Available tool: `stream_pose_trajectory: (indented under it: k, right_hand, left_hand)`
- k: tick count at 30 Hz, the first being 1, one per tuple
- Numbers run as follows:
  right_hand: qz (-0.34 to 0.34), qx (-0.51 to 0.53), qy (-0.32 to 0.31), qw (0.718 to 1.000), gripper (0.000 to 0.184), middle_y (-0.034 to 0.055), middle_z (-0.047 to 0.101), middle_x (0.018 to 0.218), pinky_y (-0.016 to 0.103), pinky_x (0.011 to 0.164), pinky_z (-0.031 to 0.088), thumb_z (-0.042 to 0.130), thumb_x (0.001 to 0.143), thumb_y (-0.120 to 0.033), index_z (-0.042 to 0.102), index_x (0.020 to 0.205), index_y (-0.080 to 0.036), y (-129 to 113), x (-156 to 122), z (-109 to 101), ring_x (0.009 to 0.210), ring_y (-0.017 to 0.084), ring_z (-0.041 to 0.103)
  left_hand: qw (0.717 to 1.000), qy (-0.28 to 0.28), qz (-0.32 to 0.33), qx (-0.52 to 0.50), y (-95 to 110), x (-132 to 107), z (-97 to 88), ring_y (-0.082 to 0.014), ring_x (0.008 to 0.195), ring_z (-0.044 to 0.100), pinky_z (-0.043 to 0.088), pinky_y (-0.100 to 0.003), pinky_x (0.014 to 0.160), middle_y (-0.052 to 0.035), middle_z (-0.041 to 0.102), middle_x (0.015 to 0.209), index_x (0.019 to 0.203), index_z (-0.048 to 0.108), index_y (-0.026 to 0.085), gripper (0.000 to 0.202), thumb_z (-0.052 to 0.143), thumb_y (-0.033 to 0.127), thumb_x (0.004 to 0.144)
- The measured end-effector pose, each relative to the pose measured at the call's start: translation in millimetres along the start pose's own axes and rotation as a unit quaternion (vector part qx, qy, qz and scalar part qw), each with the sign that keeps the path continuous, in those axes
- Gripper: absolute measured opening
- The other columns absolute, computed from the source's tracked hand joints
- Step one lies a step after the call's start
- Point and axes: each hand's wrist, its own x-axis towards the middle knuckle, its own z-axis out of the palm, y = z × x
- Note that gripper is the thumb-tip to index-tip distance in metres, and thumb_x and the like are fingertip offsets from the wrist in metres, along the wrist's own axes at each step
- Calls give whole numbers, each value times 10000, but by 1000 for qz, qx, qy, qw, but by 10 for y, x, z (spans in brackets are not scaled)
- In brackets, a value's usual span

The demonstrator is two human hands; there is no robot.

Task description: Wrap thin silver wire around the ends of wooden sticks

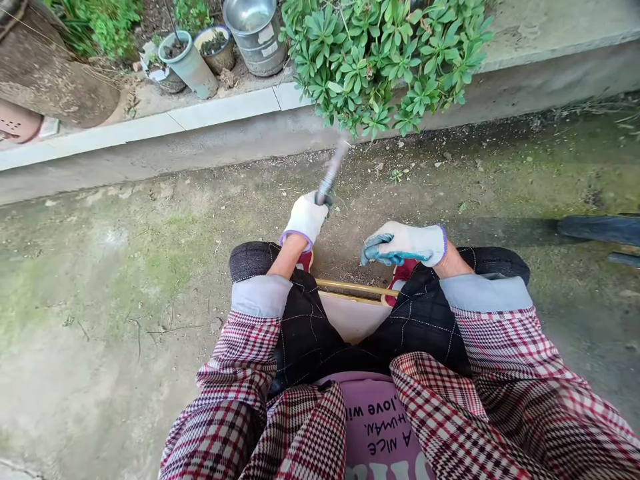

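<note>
My left hand (306, 217), in a white glove with a purple cuff and a dark palm side, is wrapped round a slim grey tool (333, 175) with a ribbed shaft. The tool points up towards the leafy plant. Its far end is smeared by motion, so its exact kind does not show. To the right, my right hand (404, 244) wears a white glove with a teal coating. Its fingers are curled together over the ground near my right shoe (393, 290); whatever they hold, if anything, is hidden.
A green leafy plant (370, 60) overhangs the raised bed's tiled edge (220, 117). Several pots, among them a metal bucket (257, 40) and a pale green pot (189, 65), stand along the bed. A dark object (597, 230) lies at the right. Yellow bars (350, 287) cross between my legs.
</note>
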Motion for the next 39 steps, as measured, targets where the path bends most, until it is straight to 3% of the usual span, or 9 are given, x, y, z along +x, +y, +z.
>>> stream_pose_trajectory:
  k: [2,5,11,15,20,25,30,35,39]
  right_hand:
    - [-1,-10,7,1000,371,-1,626,600,221,462,397,714,805,-473,825,958,-153,21,-56,-23,502,105,488]
    - [14,-41,118,992,356,10,645,637,232,457,362,673,812,-457,815,954,-162,49,-107,-94,498,105,464]
    - [107,-281,310,902,293,46,699,708,272,573,389,567,901,-328,813,898,-169,94,16,-296,617,161,551]
    - [130,-365,324,863,279,94,767,861,294,664,422,551,925,-286,801,904,-165,186,138,-397,769,209,637]
    - [126,-313,281,899,229,35,722,744,260,592,413,597,924,-287,798,917,-179,245,240,-288,668,167,610]
    - [102,-151,262,948,246,-8,665,654,217,489,409,563,945,-256,792,974,-173,134,269,-63,515,105,539]
    - [72,-72,244,964,200,-20,610,590,204,443,381,620,904,-251,791,918,-150,4,193,24,480,89,488]
    - [47,-59,130,989,276,-18,616,616,201,439,363,652,860,-334,809,988,-147,-48,81,66,488,86,479]
    - [25,-52,56,997,374,-11,625,609,212,451,359,690,831,-449,818,1014,-150,5,39,72,491,90,477]
  left_hand:
    - [993,-44,22,105,-31,-27,90,-259,950,720,574,-403,907,-181,759,1052,1156,731,101,269,541,86,966]
    - [969,-160,59,179,-41,-139,320,-341,984,742,555,-474,981,-215,769,923,842,778,76,128,714,-12,775]
    - [910,-260,198,256,9,-242,644,-295,996,762,557,-378,915,-124,791,976,1041,813,200,272,602,106,899]
    - [931,-210,218,207,39,-175,556,-233,879,743,530,-292,782,-66,784,922,1057,811,250,270,578,206,927]
    - [975,-115,107,-159,119,-128,416,-117,607,592,453,-222,583,-3,731,789,1042,808,189,255,643,156,850]
    - [879,-16,-46,-473,167,-77,268,-57,465,472,440,-209,470,-14,728,808,976,749,120,244,616,59,781]
    - [831,31,-98,-546,95,-18,179,-58,428,465,451,-211,456,-3,714,753,1009,709,140,249,615,79,786]
    - [866,31,-99,-489,60,57,291,-54,420,413,409,-207,447,0,688,748,1076,689,139,262,574,97,845]
    - [977,14,-43,-210,-9,107,348,-79,511,481,447,-217,540,-32,705,853,1228,652,159,331,469,118,955]
